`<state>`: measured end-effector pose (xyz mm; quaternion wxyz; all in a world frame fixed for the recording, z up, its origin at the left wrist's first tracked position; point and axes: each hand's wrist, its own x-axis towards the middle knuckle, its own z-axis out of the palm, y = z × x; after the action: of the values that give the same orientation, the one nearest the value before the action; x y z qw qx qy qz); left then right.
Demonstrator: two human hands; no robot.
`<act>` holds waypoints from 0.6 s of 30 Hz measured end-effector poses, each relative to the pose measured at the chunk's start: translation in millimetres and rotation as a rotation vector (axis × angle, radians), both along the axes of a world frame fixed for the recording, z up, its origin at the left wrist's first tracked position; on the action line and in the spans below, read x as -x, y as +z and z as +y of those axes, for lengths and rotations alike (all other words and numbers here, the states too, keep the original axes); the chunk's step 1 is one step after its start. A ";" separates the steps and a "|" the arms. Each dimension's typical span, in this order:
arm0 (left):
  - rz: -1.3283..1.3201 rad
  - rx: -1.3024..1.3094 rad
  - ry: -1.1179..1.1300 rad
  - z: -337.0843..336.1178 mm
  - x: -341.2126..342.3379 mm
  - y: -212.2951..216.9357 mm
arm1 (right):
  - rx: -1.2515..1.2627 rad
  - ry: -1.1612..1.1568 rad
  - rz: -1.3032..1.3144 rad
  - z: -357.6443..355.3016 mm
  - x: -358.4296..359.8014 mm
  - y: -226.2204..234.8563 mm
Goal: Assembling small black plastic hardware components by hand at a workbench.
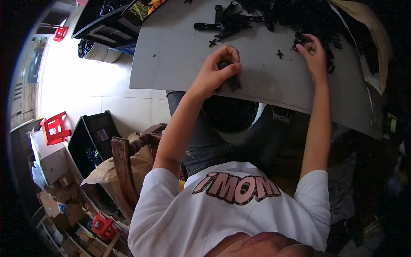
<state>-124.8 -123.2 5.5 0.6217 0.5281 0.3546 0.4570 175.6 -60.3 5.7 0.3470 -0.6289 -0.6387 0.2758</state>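
Observation:
My left hand (217,70) is curled round a dark, blocky plastic piece (233,82), whose lower end sticks out below the fingers near the table's front edge. Over on the right, my right hand (317,58) has thumb and fingertips closed on a small black plastic part (299,42) at the edge of a heap. That heap of black plastic parts (246,21) spreads along the far side of the grey table (171,51). Two small cross-shaped black pieces lie apart from it, one (279,54) between my hands and another (212,43) beyond my left hand.
A large open sack (379,38) with black contents stands at the table's right end. Below the front edge, a dark round bucket (231,113) sits between my legs. Black crates (92,137), a wooden chair (122,162) and red stools (55,128) are at the left.

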 end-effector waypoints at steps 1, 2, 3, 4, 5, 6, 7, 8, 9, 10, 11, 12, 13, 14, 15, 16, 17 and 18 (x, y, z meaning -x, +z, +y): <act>-0.096 0.049 -0.002 2.0 -0.3 0.8 | -0.100 -0.033 0.116 -7.3 -2.1 3.7; -0.192 0.100 -0.003 3.2 0.3 1.6 | -0.101 -0.039 0.112 -17.4 -0.6 9.9; -0.196 0.100 -0.012 8.6 6.3 0.5 | 0.015 0.069 0.072 -28.6 2.7 16.3; 0.099 -0.150 0.127 17.7 14.7 -1.6 | 0.132 0.170 0.025 -38.4 4.5 22.7; 0.394 -0.400 0.264 23.3 16.5 -0.9 | 0.135 0.154 0.017 -46.0 5.6 23.5; 0.382 -0.398 0.250 27.1 13.6 0.6 | 0.123 0.271 -0.094 -52.9 7.3 22.6; 0.652 -0.454 0.348 32.7 11.3 10.0 | 0.110 0.391 -0.203 -57.2 10.5 22.3; 0.924 -0.507 0.448 37.2 8.3 15.8 | 0.120 0.409 -0.211 -59.9 13.2 27.6; 0.919 -0.509 0.442 41.5 4.3 16.5 | 0.123 0.401 -0.214 -60.7 9.8 30.9; 1.142 -0.552 0.429 46.8 0.3 17.7 | 0.074 0.294 -0.221 -59.9 6.0 34.1; 1.369 -0.590 0.415 50.4 -2.7 18.6 | 0.024 0.190 -0.226 -58.7 2.1 35.7; 1.371 -0.591 0.418 51.9 -5.3 18.1 | 0.021 0.193 -0.225 -53.7 -8.0 29.5; 1.381 -0.612 0.398 52.9 -9.8 15.8 | -0.136 0.025 -0.409 -45.8 -25.4 15.8; 1.390 -0.632 0.376 52.8 -12.6 13.8 | -0.290 -0.147 -0.592 -41.1 -35.3 7.5; 1.391 -0.634 0.375 51.6 -14.1 13.1 | -0.291 -0.149 -0.591 -39.3 -44.4 -0.9; 1.397 -0.619 0.346 49.1 -14.2 12.8 | -0.308 -0.113 -0.689 -36.9 -45.5 -3.3; 1.402 -0.604 0.316 46.9 -14.2 13.0 | -0.324 -0.078 -0.788 -35.6 -46.7 -5.7; 1.404 -0.603 0.316 45.4 -14.6 14.3 | -0.324 -0.076 -0.786 -36.1 -48.2 -7.8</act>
<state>-110.2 -77.8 19.8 0.0090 0.7831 0.5965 0.1757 223.8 -96.4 -2.2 0.1815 -0.6467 -0.7338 -0.1017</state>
